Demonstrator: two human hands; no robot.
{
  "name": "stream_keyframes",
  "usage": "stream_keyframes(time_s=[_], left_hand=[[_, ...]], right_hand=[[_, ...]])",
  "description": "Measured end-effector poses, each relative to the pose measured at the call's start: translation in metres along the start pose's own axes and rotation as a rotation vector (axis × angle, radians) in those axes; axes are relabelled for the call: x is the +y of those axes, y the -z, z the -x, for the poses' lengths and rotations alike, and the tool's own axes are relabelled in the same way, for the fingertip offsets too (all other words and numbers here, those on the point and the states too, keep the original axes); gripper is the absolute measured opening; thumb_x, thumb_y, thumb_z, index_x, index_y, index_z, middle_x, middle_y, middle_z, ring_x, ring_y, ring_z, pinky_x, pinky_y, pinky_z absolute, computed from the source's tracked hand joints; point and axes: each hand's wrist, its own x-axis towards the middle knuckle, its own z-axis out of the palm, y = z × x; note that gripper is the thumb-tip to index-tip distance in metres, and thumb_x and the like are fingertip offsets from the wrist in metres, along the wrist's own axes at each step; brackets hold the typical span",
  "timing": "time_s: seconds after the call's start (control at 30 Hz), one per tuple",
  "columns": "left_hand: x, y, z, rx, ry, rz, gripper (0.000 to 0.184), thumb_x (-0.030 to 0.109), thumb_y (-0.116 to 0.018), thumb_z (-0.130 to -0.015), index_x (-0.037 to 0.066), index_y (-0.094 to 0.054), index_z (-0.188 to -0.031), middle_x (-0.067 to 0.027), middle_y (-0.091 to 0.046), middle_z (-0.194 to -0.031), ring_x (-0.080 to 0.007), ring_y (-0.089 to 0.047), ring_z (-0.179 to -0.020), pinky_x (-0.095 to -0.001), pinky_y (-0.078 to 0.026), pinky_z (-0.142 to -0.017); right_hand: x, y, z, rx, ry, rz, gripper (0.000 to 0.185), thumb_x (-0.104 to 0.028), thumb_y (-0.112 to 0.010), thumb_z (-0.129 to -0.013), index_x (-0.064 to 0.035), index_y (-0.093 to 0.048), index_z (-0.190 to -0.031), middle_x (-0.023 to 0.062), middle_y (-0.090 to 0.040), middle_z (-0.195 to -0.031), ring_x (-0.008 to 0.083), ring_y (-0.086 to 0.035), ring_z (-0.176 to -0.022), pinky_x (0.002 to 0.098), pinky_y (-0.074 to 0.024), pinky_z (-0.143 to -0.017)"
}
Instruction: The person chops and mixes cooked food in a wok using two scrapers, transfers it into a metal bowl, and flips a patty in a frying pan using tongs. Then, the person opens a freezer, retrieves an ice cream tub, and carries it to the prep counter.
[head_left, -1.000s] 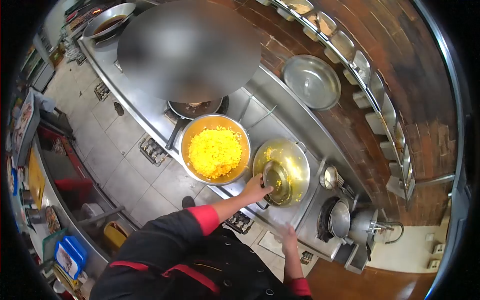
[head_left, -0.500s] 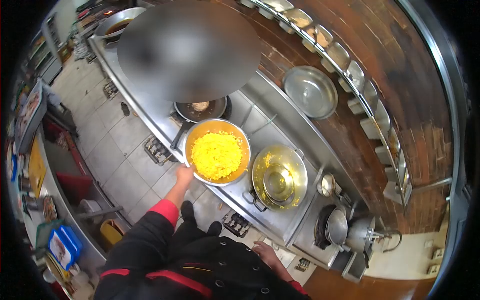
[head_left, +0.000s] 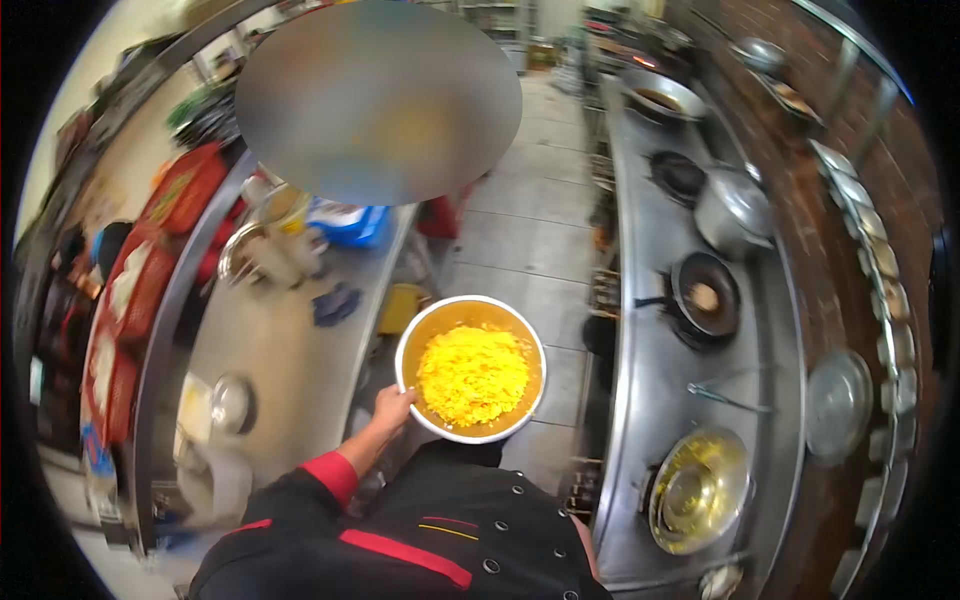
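Note:
My left hand (head_left: 394, 408) is closed on the left rim of a round metal bowl (head_left: 405, 352), held in front of my body over the aisle. Inside the bowl lies a heap of bright yellow, grainy food (head_left: 473, 375) that looks like rice. Of my right arm only a sliver of skin shows at the right side of the dark jacket; its fingers are hidden. On the steel counter to the right sits a wide pan (head_left: 728, 462) smeared with yellow bits, with a smaller bowl inside it.
Along the right counter (head_left: 640, 410) stand a dark frying pan (head_left: 735, 300) with food in it, a lidded pot (head_left: 725, 215) and a wok (head_left: 690, 97). The left worktable (head_left: 300, 390) carries a blue-edged container (head_left: 350, 222) and a dark cloth (head_left: 336, 304). Tiled floor (head_left: 515, 240) runs between.
My view and body have turned left, away from the cooking counter. The bowl of yellow food has come along in my left hand and is now over the aisle.

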Motion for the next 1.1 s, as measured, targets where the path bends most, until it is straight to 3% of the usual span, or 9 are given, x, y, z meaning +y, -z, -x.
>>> stream_keyframes(time_s=[0.17,0.33,0.77,0.87,0.97,1.0,1.03,1.07,1.1], left_hand=[[-0.066,0.155,0.067,0.318,0.222,0.426,0.027,0.004,-0.057,-0.088,0.000,-0.058,-0.114,-0.0105,-0.066,-0.089,-0.0175,-0.061,-0.063,-0.0311,-0.051,-0.053],[-0.126,0.215,0.076,0.548,0.082,0.830,0.035,0.006,-0.056,-0.090,0.000,-0.050,-0.124,-0.0158,-0.063,-0.113,-0.0326,-0.065,-0.105,-0.0509,-0.057,-0.087],[-0.102,0.295,-0.060,0.776,-0.164,1.257,0.046,0.018,-0.059,-0.096,0.002,-0.043,-0.136,-0.0172,-0.058,-0.126,-0.0314,-0.063,-0.110,-0.0491,-0.058,-0.091],[-0.105,0.251,-0.051,0.139,0.059,1.042,0.033,0.021,-0.064,-0.094,0.003,-0.054,-0.120,-0.0114,-0.065,-0.107,-0.0257,-0.067,-0.090,-0.0413,-0.059,-0.079],[-0.126,0.189,-0.040,-0.534,0.109,0.709,0.022,0.022,-0.073,-0.088,0.007,-0.063,-0.102,-0.0064,-0.064,-0.101,-0.0202,-0.066,-0.092,-0.0375,-0.057,-0.079],[-0.167,0.157,-0.070,-0.741,-0.757,0.234,0.025,0.018,-0.075,-0.087,0.007,-0.063,-0.107,-0.0051,-0.064,-0.103,-0.0178,-0.066,-0.092,-0.0364,-0.057,-0.078],[-0.164,0.137,-0.057,-0.803,-0.049,0.317,0.027,0.017,-0.077,-0.086,0.008,-0.063,-0.107,-0.0041,-0.064,-0.099,-0.0155,-0.064,-0.096,-0.0348,-0.056,-0.080],[-0.118,0.132,-0.037,-0.763,0.075,0.012,0.035,0.026,-0.077,-0.086,0.007,-0.064,-0.112,-0.0067,-0.066,-0.105,-0.0168,-0.063,-0.103,-0.0365,-0.054,-0.085],[-0.137,0.116,-0.048,-0.708,-0.368,-0.307,0.045,0.036,-0.075,-0.088,0.005,-0.063,-0.119,-0.0089,-0.067,-0.113,-0.0194,-0.063,-0.107,-0.0362,-0.052,-0.090]], right_hand=[[0.025,0.000,-0.057,-0.122,0.052,0.209,0.036,-0.014,-0.068,-0.090,-0.0038,-0.065,-0.124,0.0081,-0.073,-0.095,0.0144,-0.067,-0.085,0.0297,-0.0521,-0.078],[-0.054,-0.018,-0.077,-0.292,0.162,0.394,0.035,-0.012,-0.065,-0.091,-0.0039,-0.064,-0.125,0.0064,-0.071,-0.086,0.0126,-0.065,-0.078,0.0294,-0.0521,-0.073],[-0.113,-0.082,-0.119,-0.294,0.029,0.257,0.028,-0.010,-0.065,-0.094,-0.0023,-0.065,-0.120,0.0029,-0.067,-0.082,0.0109,-0.062,-0.072,0.0264,-0.0496,-0.063],[-0.127,-0.099,-0.103,-0.284,0.122,0.432,0.035,-0.011,-0.070,-0.091,-0.0001,-0.063,-0.123,0.0025,-0.069,-0.082,0.0116,-0.061,-0.066,0.0288,-0.0492,-0.059],[-0.037,-0.085,-0.149,-0.349,0.043,0.455,0.035,-0.033,-0.066,-0.092,0.0020,-0.069,-0.086,0.0088,-0.067,-0.072,0.0101,-0.057,-0.073,0.0342,-0.0492,-0.067],[-0.043,-0.098,-0.135,-0.278,-0.067,0.665,0.039,-0.037,-0.065,-0.092,0.0021,-0.068,-0.085,0.0126,-0.066,-0.073,0.0104,-0.056,-0.075,0.0368,-0.0496,-0.070],[-0.043,-0.094,-0.135,-0.253,-0.220,0.430,0.034,-0.033,-0.063,-0.095,-0.0005,-0.070,-0.087,0.0150,-0.070,-0.083,0.0135,-0.063,-0.076,0.0372,-0.0509,-0.071],[-0.047,-0.093,-0.131,-0.246,-0.266,0.361,0.033,-0.033,-0.063,-0.094,-0.0012,-0.070,-0.090,0.0153,-0.069,-0.086,0.0141,-0.063,-0.078,0.0377,-0.0506,-0.073],[-0.060,-0.100,-0.132,-0.250,-0.281,0.347,0.032,-0.034,-0.063,-0.094,-0.0020,-0.069,-0.092,0.0156,-0.069,-0.088,0.0146,-0.063,-0.080,0.0383,-0.0503,-0.075]])
